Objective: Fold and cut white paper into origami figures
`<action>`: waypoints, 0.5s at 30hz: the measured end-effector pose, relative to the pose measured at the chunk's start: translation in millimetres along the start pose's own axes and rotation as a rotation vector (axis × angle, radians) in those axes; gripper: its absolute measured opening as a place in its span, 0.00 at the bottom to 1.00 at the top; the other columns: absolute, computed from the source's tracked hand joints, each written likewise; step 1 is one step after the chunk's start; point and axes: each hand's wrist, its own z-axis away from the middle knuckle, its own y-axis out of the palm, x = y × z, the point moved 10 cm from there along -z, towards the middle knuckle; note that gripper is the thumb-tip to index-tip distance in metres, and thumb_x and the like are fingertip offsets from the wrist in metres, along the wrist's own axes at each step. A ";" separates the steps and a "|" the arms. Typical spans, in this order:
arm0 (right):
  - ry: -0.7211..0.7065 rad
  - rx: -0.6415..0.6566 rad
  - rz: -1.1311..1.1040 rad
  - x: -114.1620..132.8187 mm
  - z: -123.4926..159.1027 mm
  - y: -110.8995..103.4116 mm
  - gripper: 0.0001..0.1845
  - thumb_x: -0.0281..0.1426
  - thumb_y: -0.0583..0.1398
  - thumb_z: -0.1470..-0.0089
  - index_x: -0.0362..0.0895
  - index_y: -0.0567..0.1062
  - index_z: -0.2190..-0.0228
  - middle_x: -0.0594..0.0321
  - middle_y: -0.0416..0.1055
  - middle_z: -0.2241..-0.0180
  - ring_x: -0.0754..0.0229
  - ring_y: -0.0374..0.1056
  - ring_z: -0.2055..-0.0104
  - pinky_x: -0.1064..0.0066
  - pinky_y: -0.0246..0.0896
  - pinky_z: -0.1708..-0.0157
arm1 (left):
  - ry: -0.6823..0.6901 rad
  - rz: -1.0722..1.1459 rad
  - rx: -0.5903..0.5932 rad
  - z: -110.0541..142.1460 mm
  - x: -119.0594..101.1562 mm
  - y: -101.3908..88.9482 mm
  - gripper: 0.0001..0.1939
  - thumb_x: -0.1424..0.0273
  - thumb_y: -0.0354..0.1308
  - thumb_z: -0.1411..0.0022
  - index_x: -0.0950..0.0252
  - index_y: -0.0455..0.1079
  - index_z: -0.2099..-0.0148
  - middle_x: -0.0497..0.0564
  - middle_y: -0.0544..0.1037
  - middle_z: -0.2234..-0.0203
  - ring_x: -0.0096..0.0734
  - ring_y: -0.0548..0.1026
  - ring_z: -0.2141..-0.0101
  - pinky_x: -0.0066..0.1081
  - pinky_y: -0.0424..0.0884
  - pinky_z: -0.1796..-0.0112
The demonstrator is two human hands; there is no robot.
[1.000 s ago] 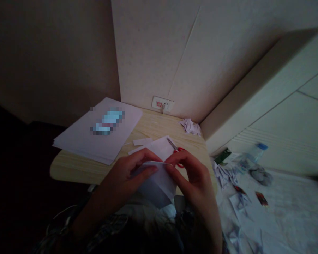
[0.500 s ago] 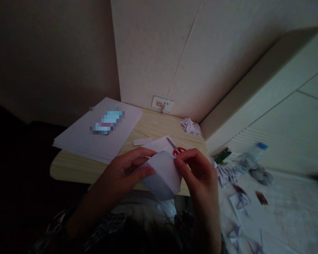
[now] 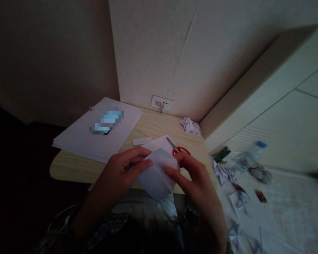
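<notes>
Here we are, lower centre of the frame, with a folded piece of white paper point(image 3: 157, 178) between our hands: the left hand point(image 3: 125, 167) pinches its left edge between thumb and fingers, the right hand point(image 3: 194, 173) grips the right edge, thumb flat on the face. It's up over the near edge of the tabletop point(image 3: 81, 169), and look how close things crowd in behind it! A flat white sheet point(image 3: 162, 142) is partly hidden by it, and the red-handled scissors point(image 3: 181, 150) sit just beyond our right fingers, which block some of the handles. A narrow paper strip point(image 3: 142, 141) lies left of the scissors. Over at centre left, a stack of large paper point(image 3: 92, 143) carries a pixelated, phone-like object point(image 3: 108, 120). Right of centre, a cluster of folded paper point(image 3: 190, 126) sits in the far corner, near the wall socket point(image 3: 162, 103). And across the lower right, busy stuff: a clear bottle point(image 3: 255, 151) with a blue cap, a grey bundle point(image 3: 260, 174) we can't make out, and more folded pieces point(image 3: 223, 173) on a pale surface point(image 3: 296, 201).
</notes>
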 end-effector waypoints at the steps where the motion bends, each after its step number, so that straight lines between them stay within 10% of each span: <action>1: 0.009 0.030 0.000 -1.6 0.7 1.9 0.04 0.32 0.64 0.51 0.46 0.73 0.74 0.69 0.71 0.76 0.62 0.65 0.71 0.72 0.58 0.69 | 0.008 -0.004 -0.013 0.6 -1.0 -0.4 0.03 0.68 0.65 0.46 0.61 0.77 0.69 0.44 0.83 0.77 0.29 0.78 0.75 0.21 0.69 0.73; 15: 0.117 -0.113 -0.143 -15.6 -0.2 -9.0 0.09 0.34 0.68 0.57 0.45 0.73 0.78 0.69 0.69 0.78 0.64 0.62 0.75 0.73 0.55 0.75 | 0.130 0.031 -0.069 -5.5 -3.0 -8.2 0.03 0.68 0.63 0.46 0.61 0.76 0.68 0.47 0.84 0.76 0.35 0.80 0.74 0.24 0.73 0.75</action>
